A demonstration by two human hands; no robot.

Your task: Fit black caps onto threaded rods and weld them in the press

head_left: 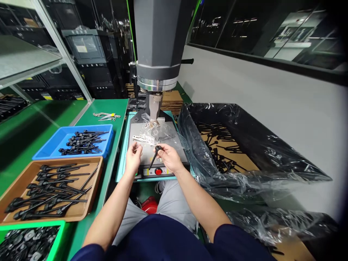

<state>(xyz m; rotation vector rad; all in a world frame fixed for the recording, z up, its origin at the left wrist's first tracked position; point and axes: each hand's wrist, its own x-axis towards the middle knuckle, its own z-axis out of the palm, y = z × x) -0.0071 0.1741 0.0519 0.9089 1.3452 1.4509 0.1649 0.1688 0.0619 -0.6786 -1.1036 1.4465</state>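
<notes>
My right hand (pixel 169 158) grips a black bolt-like part with a threaded shaft (pixel 153 160) by its head, the shaft slanting down and left over the front of the press base. To its left, my left hand (pixel 133 158) hovers over the plate with fingers loosely curled and slightly apart, holding nothing that I can see. Between and beyond the hands lies the grey base plate (pixel 170 133) of the press, with a fixture (pixel 153 125) partly covered by clear plastic under the press ram (pixel 154 106).
A blue tray (pixel 43 151) and a brown tray (pixel 95 181) of similar black parts stand at left. A green bin (pixel 62 232) holds small black pieces. Tools (pixel 106 116) lie behind. A plastic-lined box (pixel 261 159) with black parts stands right. A red button (pixel 158 171) faces me.
</notes>
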